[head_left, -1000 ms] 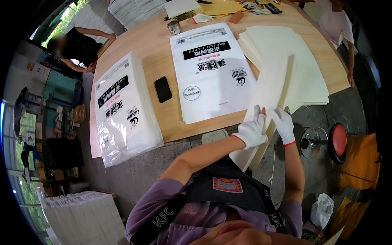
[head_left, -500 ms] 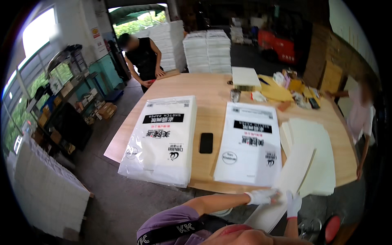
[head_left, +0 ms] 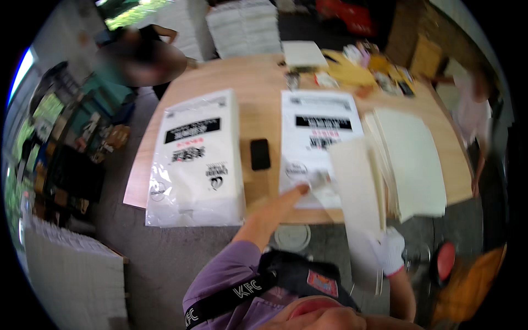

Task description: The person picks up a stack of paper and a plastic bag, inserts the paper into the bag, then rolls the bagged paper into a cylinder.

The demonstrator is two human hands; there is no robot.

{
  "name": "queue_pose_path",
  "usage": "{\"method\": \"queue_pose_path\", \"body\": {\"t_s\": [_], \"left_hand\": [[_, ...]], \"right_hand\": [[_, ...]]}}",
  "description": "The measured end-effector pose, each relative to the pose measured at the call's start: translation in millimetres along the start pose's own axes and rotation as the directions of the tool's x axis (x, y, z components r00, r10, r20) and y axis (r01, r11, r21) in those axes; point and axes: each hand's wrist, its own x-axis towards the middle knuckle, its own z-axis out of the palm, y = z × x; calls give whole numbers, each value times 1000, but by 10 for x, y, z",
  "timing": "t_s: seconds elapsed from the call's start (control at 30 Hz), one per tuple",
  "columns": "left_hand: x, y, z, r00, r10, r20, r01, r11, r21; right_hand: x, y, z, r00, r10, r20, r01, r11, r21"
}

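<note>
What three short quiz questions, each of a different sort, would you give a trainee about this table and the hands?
1. True or false: the black phone lies on the wooden table between the left bag pile and the middle bag pile.
2. What does the gloved right hand hold? A: a cream sheet; B: the phone; C: a red cup.
3. Fill in: the left hand reaches to the ___ bag pile.
Key: 1 true; 2 A; 3 middle.

On the table (head_left: 264, 77), a phone (head_left: 260, 154) lies between two bag stacks (head_left: 197, 159) (head_left: 319, 137), paper sheets (head_left: 415, 159) rightmost.
</note>
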Motion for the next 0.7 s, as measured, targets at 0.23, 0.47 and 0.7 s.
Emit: {"method": "queue_pose_path", "body": {"t_s": [0.23, 0.47, 0.7], "left_hand": [[537, 734, -932, 997, -68, -49, -23, 338, -941], [602, 1437, -1006, 996, 71, -61, -91, 885, -457], [-315, 2332, -119, 828, 555, -74, -560, 825, -74]], "right_hand": [[-263, 10, 21, 970, -2, 243, 54, 977, -205], [-216, 46, -289, 905, 102, 413, 22, 959, -284], [643, -253, -71, 777, 155, 611, 27, 960, -278]]}}
